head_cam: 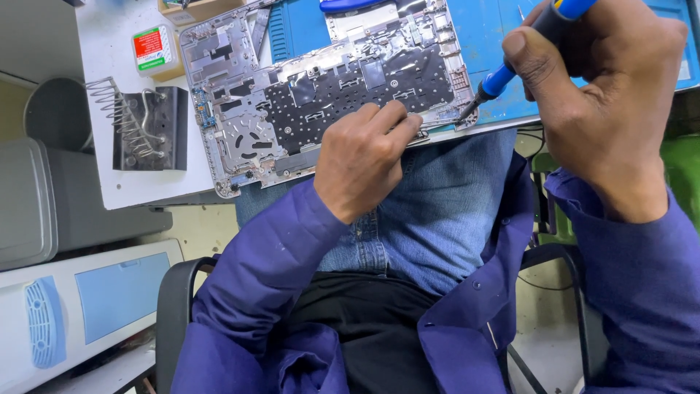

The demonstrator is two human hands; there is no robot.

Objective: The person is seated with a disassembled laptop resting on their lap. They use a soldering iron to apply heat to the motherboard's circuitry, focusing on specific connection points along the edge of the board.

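A stripped silver laptop chassis (240,109), showing the back of its black keyboard, lies on the white bench (138,186) and juts over the near edge. My left hand (361,160) presses on the chassis's near edge, fingers curled over it. My right hand (605,95) grips a blue-handled soldering iron (510,69); its dark tip touches the chassis's near right corner (463,117).
A soldering iron stand (142,128) with a wire coil sits left of the chassis. A small labelled bottle (155,49) stands behind it. A blue work mat (481,29) lies under the chassis. Grey and white machines (73,292) stand at the left below the bench.
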